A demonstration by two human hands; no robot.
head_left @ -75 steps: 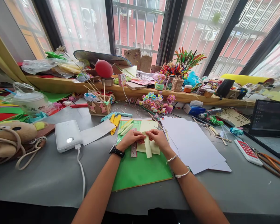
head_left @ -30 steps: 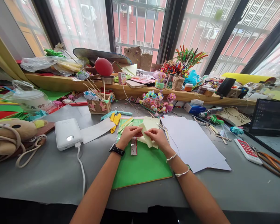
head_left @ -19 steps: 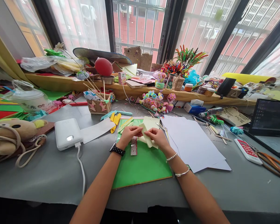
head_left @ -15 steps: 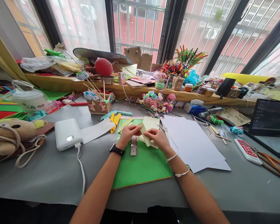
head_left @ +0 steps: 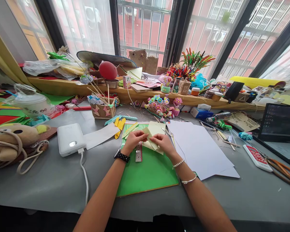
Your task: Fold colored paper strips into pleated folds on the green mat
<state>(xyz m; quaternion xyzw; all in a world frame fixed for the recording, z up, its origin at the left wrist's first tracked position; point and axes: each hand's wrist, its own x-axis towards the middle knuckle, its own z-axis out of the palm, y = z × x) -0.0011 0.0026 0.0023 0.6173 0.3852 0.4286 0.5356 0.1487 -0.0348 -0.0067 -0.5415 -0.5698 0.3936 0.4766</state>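
Between my hands is a folded piece of pale yellow paper (head_left: 152,141), pinched from both sides. My left hand (head_left: 135,140) grips its left edge with thumb and fingers. Closed on the right edge is my right hand (head_left: 162,143). Under them lies a green sheet (head_left: 147,175) on the table. A small patterned ruler (head_left: 138,152) rests on the green sheet, just below the held paper. More pale yellow paper (head_left: 157,127) lies behind my fingers. Scissors (head_left: 168,132), partly hidden, sit beyond my right hand.
White sheets (head_left: 200,148) lie to the right, a white power bank (head_left: 71,140) with its cable to the left. Yellow folded strips (head_left: 120,126) and a decorated box of sticks (head_left: 103,109) stand behind. A calculator (head_left: 257,158), pliers-like orange handles (head_left: 284,169) and a laptop (head_left: 280,129) are far right.
The folded paper has tilted slightly between my fingers, and both hands have shifted very little. The rest of the table looks the same.
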